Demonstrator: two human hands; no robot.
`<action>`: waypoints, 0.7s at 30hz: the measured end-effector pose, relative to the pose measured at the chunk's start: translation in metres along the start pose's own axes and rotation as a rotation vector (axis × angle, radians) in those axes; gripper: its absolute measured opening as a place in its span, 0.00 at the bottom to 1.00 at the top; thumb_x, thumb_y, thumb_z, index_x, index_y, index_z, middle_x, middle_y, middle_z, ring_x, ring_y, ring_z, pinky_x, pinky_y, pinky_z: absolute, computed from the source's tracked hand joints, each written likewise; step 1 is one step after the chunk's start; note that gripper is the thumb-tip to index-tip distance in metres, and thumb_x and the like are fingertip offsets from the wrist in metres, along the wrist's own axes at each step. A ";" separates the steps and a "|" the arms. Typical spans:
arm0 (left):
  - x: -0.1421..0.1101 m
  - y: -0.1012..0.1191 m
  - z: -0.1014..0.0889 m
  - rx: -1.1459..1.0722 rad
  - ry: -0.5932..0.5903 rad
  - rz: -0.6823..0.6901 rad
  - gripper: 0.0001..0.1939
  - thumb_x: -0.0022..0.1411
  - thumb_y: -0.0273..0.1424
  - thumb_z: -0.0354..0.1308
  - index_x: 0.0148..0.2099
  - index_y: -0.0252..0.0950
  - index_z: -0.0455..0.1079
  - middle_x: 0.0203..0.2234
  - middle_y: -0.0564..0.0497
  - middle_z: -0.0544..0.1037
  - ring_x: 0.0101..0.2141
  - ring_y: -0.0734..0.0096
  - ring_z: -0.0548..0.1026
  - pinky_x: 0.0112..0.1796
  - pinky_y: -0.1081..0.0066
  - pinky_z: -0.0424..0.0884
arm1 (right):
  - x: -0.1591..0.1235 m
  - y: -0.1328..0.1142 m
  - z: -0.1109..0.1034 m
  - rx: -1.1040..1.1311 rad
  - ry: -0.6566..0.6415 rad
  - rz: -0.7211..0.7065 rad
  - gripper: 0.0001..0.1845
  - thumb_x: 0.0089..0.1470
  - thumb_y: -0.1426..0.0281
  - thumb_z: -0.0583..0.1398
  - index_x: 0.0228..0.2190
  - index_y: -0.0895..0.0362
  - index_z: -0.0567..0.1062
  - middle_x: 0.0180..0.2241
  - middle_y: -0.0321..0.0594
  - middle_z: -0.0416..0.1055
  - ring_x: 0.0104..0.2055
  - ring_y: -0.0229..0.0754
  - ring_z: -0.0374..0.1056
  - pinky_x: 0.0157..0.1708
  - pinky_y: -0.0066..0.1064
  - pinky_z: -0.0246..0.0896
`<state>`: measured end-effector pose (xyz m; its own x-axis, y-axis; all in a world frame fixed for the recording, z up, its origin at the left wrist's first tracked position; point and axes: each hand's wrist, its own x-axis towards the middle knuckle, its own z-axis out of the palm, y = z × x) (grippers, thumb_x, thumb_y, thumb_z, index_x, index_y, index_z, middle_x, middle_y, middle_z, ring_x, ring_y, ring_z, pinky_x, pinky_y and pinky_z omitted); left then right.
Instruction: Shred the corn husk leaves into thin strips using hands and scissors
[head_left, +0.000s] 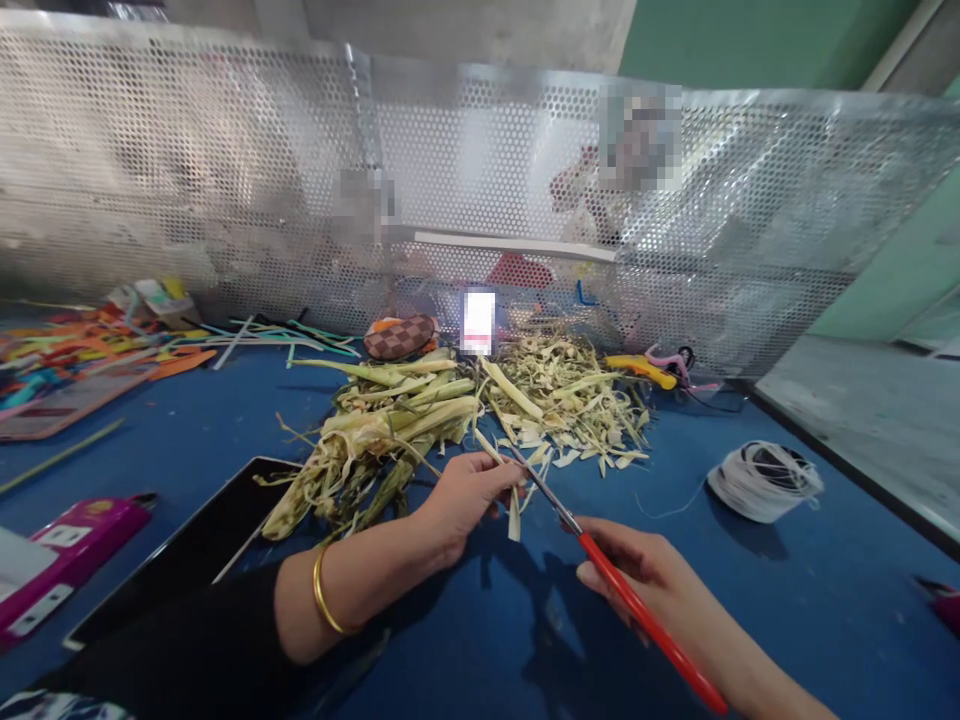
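Note:
My left hand (472, 495), with a gold bangle on its wrist, pinches a pale strip of plant leaf (514, 520) in front of the heaps. In my right hand (637, 565) is a tool with a long red handle (637, 605) and a narrow metal front end, like long-nose pliers; its exact kind is not clear. The tool's tip reaches the strip beside my left fingertips. Just beyond my left hand lies a bundle of yellow-green leafy stalks (390, 430). A heap of cut, dry-looking plant scraps (574, 395) spreads farther back.
A spool of white string (765, 480) stands at right. At left are a dark tablet (191, 540), a magenta power strip (67, 555) and colourful strips (82, 345). A bright phone (478, 320) and a checkered pouch (401, 337) sit before the perforated metal screen (480, 150); a person is behind it.

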<state>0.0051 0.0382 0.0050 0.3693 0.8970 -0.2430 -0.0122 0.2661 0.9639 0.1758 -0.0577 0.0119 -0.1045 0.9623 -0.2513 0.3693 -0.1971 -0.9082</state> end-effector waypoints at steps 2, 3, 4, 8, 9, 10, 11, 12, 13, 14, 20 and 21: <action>0.000 0.001 0.000 0.001 0.002 -0.014 0.08 0.47 0.33 0.59 0.28 0.32 0.71 0.19 0.54 0.71 0.19 0.80 0.61 0.21 0.76 0.54 | 0.000 0.003 0.000 0.006 -0.010 -0.001 0.21 0.46 0.53 0.62 0.33 0.58 0.73 0.17 0.26 0.48 0.17 0.30 0.44 0.14 0.22 0.42; 0.000 0.002 0.000 0.001 0.002 -0.015 0.08 0.47 0.33 0.59 0.28 0.32 0.71 0.19 0.54 0.71 0.19 0.80 0.61 0.21 0.76 0.54 | 0.000 0.004 0.001 0.006 -0.009 -0.009 0.22 0.46 0.53 0.61 0.34 0.59 0.74 0.16 0.26 0.48 0.17 0.30 0.44 0.14 0.22 0.41; 0.000 0.002 0.000 0.002 0.001 -0.013 0.08 0.47 0.33 0.59 0.27 0.32 0.71 0.20 0.54 0.71 0.19 0.80 0.61 0.21 0.76 0.54 | 0.000 0.004 0.001 0.001 -0.002 -0.021 0.22 0.46 0.53 0.62 0.34 0.59 0.75 0.16 0.27 0.48 0.17 0.30 0.43 0.14 0.22 0.41; 0.000 0.003 -0.001 0.010 0.005 -0.014 0.09 0.46 0.33 0.59 0.28 0.31 0.72 0.20 0.53 0.72 0.18 0.80 0.60 0.20 0.76 0.54 | 0.001 0.003 0.003 -0.053 0.052 -0.070 0.21 0.46 0.53 0.62 0.31 0.59 0.76 0.19 0.28 0.52 0.20 0.30 0.43 0.17 0.22 0.44; 0.000 0.003 -0.001 0.013 0.006 -0.018 0.09 0.46 0.33 0.59 0.28 0.31 0.72 0.20 0.53 0.72 0.18 0.80 0.60 0.20 0.76 0.54 | 0.001 0.002 0.004 -0.070 0.063 -0.080 0.21 0.46 0.53 0.62 0.30 0.59 0.76 0.19 0.29 0.54 0.21 0.31 0.45 0.18 0.23 0.46; 0.001 0.003 -0.001 0.017 0.006 -0.023 0.09 0.46 0.33 0.59 0.28 0.31 0.72 0.20 0.53 0.72 0.18 0.80 0.60 0.20 0.76 0.54 | 0.001 0.002 0.004 -0.086 0.072 -0.088 0.21 0.46 0.53 0.61 0.30 0.59 0.76 0.20 0.30 0.56 0.22 0.32 0.47 0.19 0.23 0.48; 0.001 0.003 -0.001 0.020 0.004 -0.026 0.09 0.46 0.33 0.60 0.28 0.31 0.72 0.20 0.53 0.72 0.18 0.80 0.60 0.20 0.76 0.54 | 0.000 0.001 0.004 -0.100 0.080 -0.093 0.21 0.47 0.53 0.61 0.30 0.59 0.76 0.21 0.31 0.58 0.23 0.33 0.50 0.21 0.24 0.51; 0.001 0.003 -0.001 0.022 0.002 -0.028 0.08 0.46 0.33 0.60 0.27 0.31 0.72 0.20 0.53 0.72 0.18 0.80 0.60 0.20 0.76 0.53 | 0.000 0.000 0.004 -0.113 0.085 -0.095 0.21 0.47 0.53 0.60 0.30 0.59 0.76 0.22 0.33 0.61 0.25 0.35 0.53 0.23 0.25 0.54; 0.001 0.003 -0.001 0.025 -0.001 -0.027 0.08 0.45 0.32 0.60 0.27 0.31 0.72 0.19 0.53 0.72 0.18 0.80 0.60 0.20 0.76 0.53 | 0.000 0.000 0.004 -0.124 0.088 -0.095 0.21 0.47 0.53 0.60 0.31 0.59 0.76 0.23 0.34 0.63 0.27 0.37 0.56 0.26 0.26 0.56; 0.001 0.003 -0.001 0.029 -0.002 -0.026 0.08 0.45 0.32 0.60 0.27 0.32 0.72 0.19 0.53 0.72 0.18 0.80 0.60 0.20 0.76 0.53 | 0.000 0.000 0.004 -0.132 0.089 -0.093 0.21 0.47 0.53 0.60 0.31 0.59 0.76 0.24 0.35 0.65 0.29 0.40 0.59 0.28 0.27 0.58; 0.002 0.003 -0.001 0.030 -0.004 -0.019 0.07 0.45 0.32 0.60 0.25 0.32 0.73 0.19 0.53 0.72 0.18 0.80 0.60 0.20 0.76 0.53 | -0.001 0.002 0.005 -0.110 0.077 -0.093 0.19 0.48 0.55 0.59 0.30 0.58 0.75 0.31 0.38 0.72 0.33 0.43 0.65 0.37 0.29 0.61; 0.002 0.003 -0.001 0.028 -0.005 -0.021 0.07 0.45 0.32 0.60 0.26 0.32 0.73 0.19 0.53 0.72 0.18 0.80 0.60 0.20 0.76 0.53 | -0.002 0.002 0.006 -0.105 0.080 -0.096 0.18 0.48 0.55 0.59 0.30 0.59 0.76 0.31 0.38 0.72 0.33 0.43 0.65 0.36 0.29 0.61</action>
<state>0.0046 0.0413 0.0072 0.3738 0.8896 -0.2625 0.0218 0.2746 0.9613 0.1716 -0.0606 0.0086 -0.0722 0.9884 -0.1335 0.4561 -0.0863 -0.8857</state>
